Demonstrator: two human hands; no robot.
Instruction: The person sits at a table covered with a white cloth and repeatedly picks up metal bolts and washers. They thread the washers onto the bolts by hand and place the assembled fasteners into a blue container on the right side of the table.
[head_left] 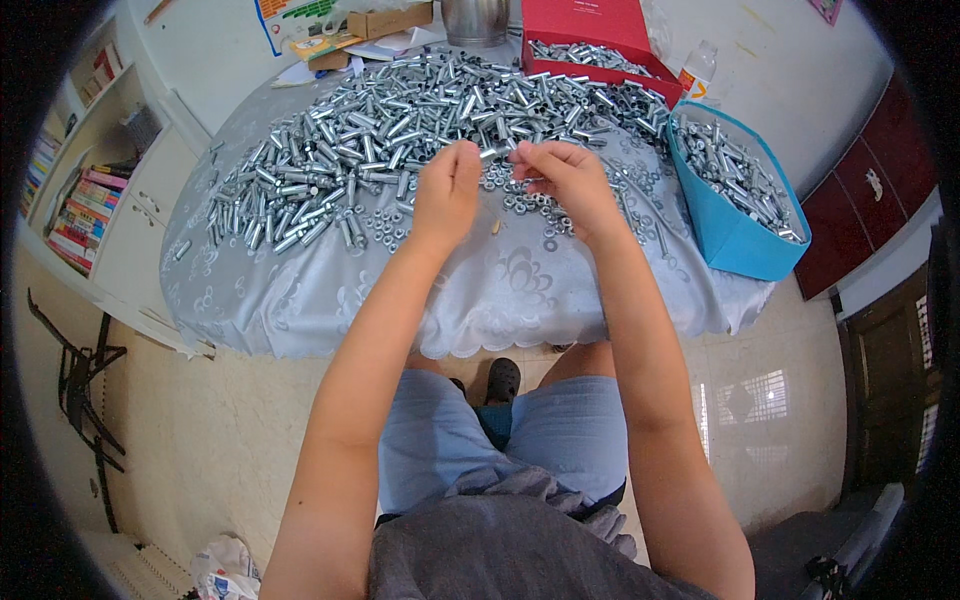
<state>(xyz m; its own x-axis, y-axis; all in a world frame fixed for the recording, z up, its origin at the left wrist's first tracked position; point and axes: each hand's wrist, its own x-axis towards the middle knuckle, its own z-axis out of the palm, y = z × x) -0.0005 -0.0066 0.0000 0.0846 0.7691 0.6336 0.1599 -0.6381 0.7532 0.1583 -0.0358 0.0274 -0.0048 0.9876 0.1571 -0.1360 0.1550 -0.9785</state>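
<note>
In front of the pile, my left hand (450,190) is closed around a silver anchor bolt (489,155), whose end sticks out to the right. My right hand (570,182) has its thumb and forefinger pinched at that end; any small part between them is hidden. Beyond both hands spreads a big heap of silver metal sleeves (335,150). Loose hex nuts (520,202) and washers (551,245) lie on the cloth just beneath and around my hands.
On the right stands a blue fabric bin (740,245) full of bolts. An open red box (590,30) with metal parts, a clear bottle (698,68) and a metal pot (475,22) line the back. A grey patterned tablecloth (500,300) covers the table.
</note>
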